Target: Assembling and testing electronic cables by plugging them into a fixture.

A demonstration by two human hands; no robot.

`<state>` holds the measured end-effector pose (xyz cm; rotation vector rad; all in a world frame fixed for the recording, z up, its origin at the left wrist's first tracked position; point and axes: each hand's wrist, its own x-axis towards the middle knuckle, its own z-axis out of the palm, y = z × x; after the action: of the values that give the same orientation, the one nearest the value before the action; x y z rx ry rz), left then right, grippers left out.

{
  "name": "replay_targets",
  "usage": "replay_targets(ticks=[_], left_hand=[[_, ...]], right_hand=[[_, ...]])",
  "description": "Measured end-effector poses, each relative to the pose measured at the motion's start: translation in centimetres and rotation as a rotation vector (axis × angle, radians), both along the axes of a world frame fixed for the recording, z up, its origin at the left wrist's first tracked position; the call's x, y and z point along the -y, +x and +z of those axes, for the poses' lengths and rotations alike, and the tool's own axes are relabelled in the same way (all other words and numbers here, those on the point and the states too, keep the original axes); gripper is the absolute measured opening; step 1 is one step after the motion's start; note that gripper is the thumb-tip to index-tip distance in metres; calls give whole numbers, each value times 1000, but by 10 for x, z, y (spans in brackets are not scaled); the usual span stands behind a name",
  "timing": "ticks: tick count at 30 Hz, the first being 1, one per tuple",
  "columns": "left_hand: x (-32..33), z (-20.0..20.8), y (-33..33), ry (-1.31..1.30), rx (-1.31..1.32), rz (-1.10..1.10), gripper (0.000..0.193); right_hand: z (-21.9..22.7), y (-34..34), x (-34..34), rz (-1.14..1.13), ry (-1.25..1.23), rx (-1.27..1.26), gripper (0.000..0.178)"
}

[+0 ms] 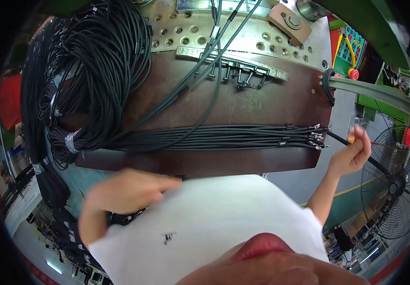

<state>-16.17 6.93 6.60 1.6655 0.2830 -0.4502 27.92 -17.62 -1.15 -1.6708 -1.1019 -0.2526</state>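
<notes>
A long bundle of black cables point(205, 136) lies across the brown table, its metal-tipped ends gathered at the right edge. My right hand point(352, 154) is raised beyond those ends, off the table's right side. Its fingers are closed around a small orange piece point(351, 139) whose kind I cannot make out. My left hand point(126, 191), smeared by motion, hovers in front of the table's near edge. Its index finger stretches to the right with the thumb apart, and nothing shows in it. A thick coil of black cables point(105, 57) is piled at the left.
Behind the bundle stands a metal fixture bar point(233, 64) with small clamps, and several cables pass over it. A perforated metal plate point(186, 33) is at the back with a bolted block point(290, 21). A metal rail point(380, 90) and a black fan point(395, 187) are at the right.
</notes>
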Motion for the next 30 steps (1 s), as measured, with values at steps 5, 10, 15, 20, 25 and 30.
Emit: replay_targets(ticks=[5,10,15,20,25,30], left_hand=[[88,-141,-60,805,-277,534,23],[95,-187,-89,1063,-296,593,21],[82,-161,-70,988,-427,447,19],[81,-167,-71,1122,-308,426,18],[76,-174,-71,1160,-326,389,20],[75,-171,-68,1223,-349,316,21]], right_hand=[[-88,-70,89,-32,-785,-30,38],[-129,-89,83,117,-591,-237,25],[-133,-82,88,135,-674,-143,25],[-128,-82,82,99,-677,-40,15],[-125,-84,71,80,-618,-55,10],[-133,-84,78,30,-611,-74,10]])
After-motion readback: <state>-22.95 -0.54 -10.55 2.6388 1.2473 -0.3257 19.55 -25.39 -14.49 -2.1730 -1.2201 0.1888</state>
